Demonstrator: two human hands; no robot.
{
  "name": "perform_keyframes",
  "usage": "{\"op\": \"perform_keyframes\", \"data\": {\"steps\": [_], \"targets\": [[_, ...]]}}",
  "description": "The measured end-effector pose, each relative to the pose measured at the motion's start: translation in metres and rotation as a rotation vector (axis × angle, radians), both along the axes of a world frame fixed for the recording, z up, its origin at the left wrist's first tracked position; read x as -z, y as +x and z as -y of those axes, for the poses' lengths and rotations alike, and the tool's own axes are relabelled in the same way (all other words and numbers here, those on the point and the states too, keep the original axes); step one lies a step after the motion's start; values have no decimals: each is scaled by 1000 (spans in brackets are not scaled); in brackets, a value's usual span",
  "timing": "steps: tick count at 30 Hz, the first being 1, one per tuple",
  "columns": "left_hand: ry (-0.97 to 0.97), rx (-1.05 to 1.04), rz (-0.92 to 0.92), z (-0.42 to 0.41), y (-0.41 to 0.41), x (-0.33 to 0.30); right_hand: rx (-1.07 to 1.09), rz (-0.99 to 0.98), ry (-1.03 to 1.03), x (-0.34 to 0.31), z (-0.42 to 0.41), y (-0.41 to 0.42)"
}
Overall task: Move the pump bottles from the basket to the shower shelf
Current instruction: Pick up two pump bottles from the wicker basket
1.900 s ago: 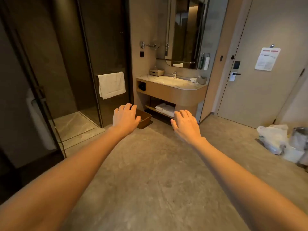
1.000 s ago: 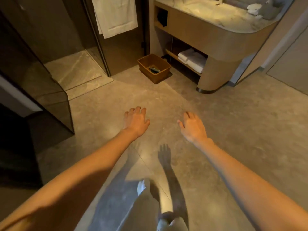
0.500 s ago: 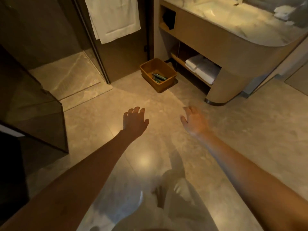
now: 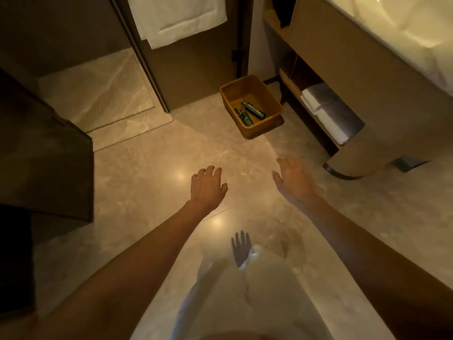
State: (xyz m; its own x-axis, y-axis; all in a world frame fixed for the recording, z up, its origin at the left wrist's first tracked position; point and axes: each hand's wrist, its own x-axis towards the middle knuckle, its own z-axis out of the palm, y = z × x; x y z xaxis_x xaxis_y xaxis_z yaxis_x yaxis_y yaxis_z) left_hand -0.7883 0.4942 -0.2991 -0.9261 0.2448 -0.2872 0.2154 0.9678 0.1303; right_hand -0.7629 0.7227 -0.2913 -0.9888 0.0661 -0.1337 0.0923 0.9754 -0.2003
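Reaching forward over the floor (image 4: 147, 173), both arms stretch out from the bottom of the view, bare and empty. The left hand (image 4: 207, 187) hangs palm down with its fingers (image 4: 208, 171) loosely spread, gripping nothing. The right hand (image 4: 293, 179) is a little blurred, but it too looks slack and holds nothing.

Beyond the hands, well apart from both, the basket (image 4: 272, 94) sits on the floor, just beside the vanity (image 4: 367, 69) and near the dark shower door (image 4: 191, 77). Inside it lie the bottles (image 4: 250, 112), dark green, flat on the bottom and crossing one another; how many there are is hard to tell, two at least. They lie ahead of the fingertips, closer to the line of the right hand than the left.

Judging by this, the task is hardly begun: no bottle is out of the basket and neither hand has touched one. All the lifting and carrying remains. The shower floor (image 4: 98, 94) shows to the far left, past the door, with a towel (image 4: 176, 18) hanging on the door, but the shelf itself is not in view, so where the bottles must go cannot be seen.
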Motion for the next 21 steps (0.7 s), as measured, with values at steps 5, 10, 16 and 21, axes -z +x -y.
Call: {"op": "perform_keyframes", "data": {"steps": [5,10,16,21], "targets": [[20,-59,45,-41,-64,10,-65,86,-10,16,-31,-70],[26,-91,50,-65,-151,24,-118,139,-24,36,-50,-165],[31,-116,74,-75,-265,38,-135,132,-21,50,-60,-292],[10,-141,121,-87,-344,47,-150,60,6,71,-76,-368]]}}
